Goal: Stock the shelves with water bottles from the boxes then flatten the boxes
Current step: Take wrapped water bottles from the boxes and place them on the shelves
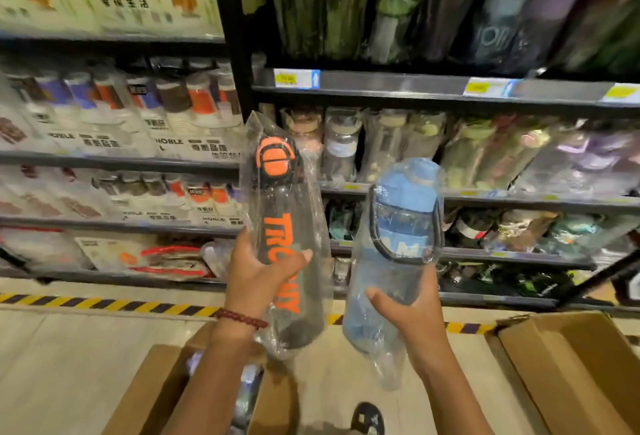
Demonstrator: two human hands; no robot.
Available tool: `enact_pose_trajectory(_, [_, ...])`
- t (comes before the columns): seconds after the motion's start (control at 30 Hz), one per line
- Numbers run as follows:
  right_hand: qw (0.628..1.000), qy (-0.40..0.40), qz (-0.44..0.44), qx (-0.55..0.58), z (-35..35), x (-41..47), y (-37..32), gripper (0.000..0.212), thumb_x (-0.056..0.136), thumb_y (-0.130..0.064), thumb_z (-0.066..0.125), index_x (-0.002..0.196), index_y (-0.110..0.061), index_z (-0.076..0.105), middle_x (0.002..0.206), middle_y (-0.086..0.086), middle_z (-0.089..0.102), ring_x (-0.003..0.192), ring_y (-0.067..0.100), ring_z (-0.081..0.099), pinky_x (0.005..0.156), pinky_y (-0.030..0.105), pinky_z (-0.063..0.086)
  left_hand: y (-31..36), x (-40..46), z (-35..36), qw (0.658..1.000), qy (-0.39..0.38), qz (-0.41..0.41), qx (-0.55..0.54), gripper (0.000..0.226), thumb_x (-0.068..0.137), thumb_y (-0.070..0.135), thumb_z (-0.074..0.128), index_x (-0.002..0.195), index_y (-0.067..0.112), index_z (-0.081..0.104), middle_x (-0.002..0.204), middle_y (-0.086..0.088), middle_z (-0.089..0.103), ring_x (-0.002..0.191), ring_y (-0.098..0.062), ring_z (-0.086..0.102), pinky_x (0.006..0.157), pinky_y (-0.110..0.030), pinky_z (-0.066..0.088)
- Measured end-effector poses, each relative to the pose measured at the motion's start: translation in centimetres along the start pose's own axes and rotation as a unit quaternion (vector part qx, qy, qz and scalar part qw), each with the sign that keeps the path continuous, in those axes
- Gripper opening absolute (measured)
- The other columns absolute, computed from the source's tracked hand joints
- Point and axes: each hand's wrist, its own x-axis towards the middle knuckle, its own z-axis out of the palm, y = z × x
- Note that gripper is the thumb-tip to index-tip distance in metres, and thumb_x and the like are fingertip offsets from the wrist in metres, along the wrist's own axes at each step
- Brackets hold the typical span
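**Two wrapped bottles held up before the shelves**

The left hand (258, 278) holds a black bottle (287, 226) in a clear plastic bag. Its fingers (304, 256) are curled around the middle of the bottle, thumb at the front, closed on it. A dark red bead bracelet (242, 319) sits on this wrist. The bottle has an orange and black cap at the top and large orange letters down its side; "TRO" at the start and "NY" at the end can be read, the middle is covered by the hand.

The right hand (408, 310) grips a blue bottle (398, 237), also in clear plastic, by its lower part; its fingers (375, 296) are wrapped closed around it. The blue label shows white letters, but they are too blurred to read surely.

Both bottles stand nearly upright, close beside each other, in front of the shelves (415, 86), which carry many wrapped bottles and yellow price tags (287, 79). On the left shelves the packs show the word "NOBLE".

Below, open cardboard boxes (571, 365) lie on a pale tiled floor (69, 348) with a yellow and black striped line (104, 303).
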Motion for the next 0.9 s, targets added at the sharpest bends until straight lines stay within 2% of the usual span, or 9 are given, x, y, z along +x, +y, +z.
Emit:
enact_pose_trajectory(0.1, [1.000,0.002,-0.017,-0.012,-2.2,3.9,-1.3,0.086,0.055,-0.023,0.079,0.131,-0.037,0.040,0.126,-0.013,0.057,0.115,0.002,0.055,0.096,0.025,0.048,1.8,3.0,3.5,1.000,-0.012,0.021,-0.007,0.059,0.043,0.037,0.081,0.090,0.025,0.049,0.052,0.016,0.051,0.047,-0.009,0.047,0.044,-0.025,0.038])
enact_pose_trajectory(0.2, [0.999,-0.005,-0.042,-0.028,-4.1,8.0,-2.8,0.090,0.058,-0.025,0.078,0.138,-0.031,0.036,0.128,-0.015,0.055,0.115,-0.001,0.054,0.093,0.019,0.047,3.6,5.9,6.7,0.999,-0.025,0.042,-0.012,0.052,0.047,0.031,0.082,0.085,0.030,0.047,0.050,0.017,0.050,0.043,-0.006,0.045,0.039,-0.023,0.037])
enact_pose_trajectory(0.3, [0.998,-0.017,-0.058,-0.037,-5.5,11.6,-4.8,0.087,0.063,-0.025,0.079,0.136,-0.035,0.033,0.129,-0.023,0.049,0.117,-0.009,0.048,0.098,0.022,0.042,5.3,8.7,9.0,0.998,-0.028,0.061,-0.011,0.058,0.043,0.036,0.082,0.087,0.030,0.045,0.050,0.018,0.048,0.043,-0.004,0.042,0.042,-0.023,0.035])
enact_pose_trajectory(0.4, [0.996,-0.027,-0.077,-0.044,-6.5,15.2,-6.5,0.081,0.069,-0.023,0.081,0.124,-0.040,0.024,0.113,-0.039,0.034,0.095,-0.037,0.034,0.084,-0.001,0.034,7.3,11.1,10.9,0.996,-0.007,0.087,-0.002,0.058,0.050,0.025,0.085,0.096,0.025,0.050,0.051,0.016,0.050,0.043,-0.011,0.045,0.042,-0.026,0.038])
enact_pose_trajectory(0.47, [0.994,-0.033,-0.086,-0.055,-6.6,17.5,-7.5,0.079,0.072,-0.020,0.081,0.120,-0.042,0.021,0.109,-0.042,0.027,0.090,-0.038,0.034,0.076,-0.007,0.030,8.6,12.7,11.9,0.994,0.006,0.106,0.012,0.053,0.055,0.022,0.083,0.098,0.025,0.051,0.052,0.017,0.052,0.046,-0.009,0.048,0.045,-0.027,0.040])
enact_pose_trajectory(0.53, [0.991,-0.045,-0.106,-0.061,-6.3,19.8,-8.6,0.077,0.069,-0.026,0.080,0.117,-0.048,0.024,0.113,-0.042,0.030,0.095,-0.035,0.037,0.078,-0.006,0.031,10.0,14.3,12.5,0.992,0.004,0.126,0.031,0.046,0.054,0.026,0.078,0.088,0.029,0.048,0.049,0.019,0.052,0.044,-0.006,0.049,0.043,-0.026,0.041])
enact_pose_trajectory(0.6, [0.988,-0.054,-0.131,-0.068,-5.5,21.9,-10.0,0.079,0.062,-0.034,0.077,0.123,-0.050,0.028,0.123,-0.037,0.036,0.106,-0.030,0.037,0.085,0.000,0.034,11.4,15.8,13.0,0.990,0.003,0.134,0.033,0.046,0.056,0.026,0.081,0.087,0.030,0.047,0.050,0.017,0.052,0.042,-0.006,0.050,0.041,-0.025,0.041])
enact_pose_trajectory(0.73, [0.982,-0.063,-0.163,-0.067,-3.6,25.7,-12.2,0.095,0.059,-0.037,0.078,0.140,-0.036,0.028,0.136,-0.026,0.040,0.124,-0.005,0.042,0.103,0.025,0.036,13.9,18.9,13.3,0.986,0.009,0.160,0.039,0.047,0.056,0.029,0.081,0.092,0.028,0.051,0.057,0.013,0.054,0.043,-0.006,0.053,0.040,-0.025,0.043])
enact_pose_trajectory(0.9, [0.981,-0.050,-0.180,-0.050,-1.1,29.3,-14.5,0.108,0.059,-0.039,0.078,0.149,-0.030,0.018,0.150,-0.014,0.031,0.136,0.006,0.032,0.111,0.033,0.032,16.2,23.3,12.5,0.986,-0.008,0.167,0.019,0.048,0.052,0.032,0.081,0.088,0.029,0.049,0.049,0.017,0.051,0.040,-0.006,0.048,0.041,-0.025,0.041])
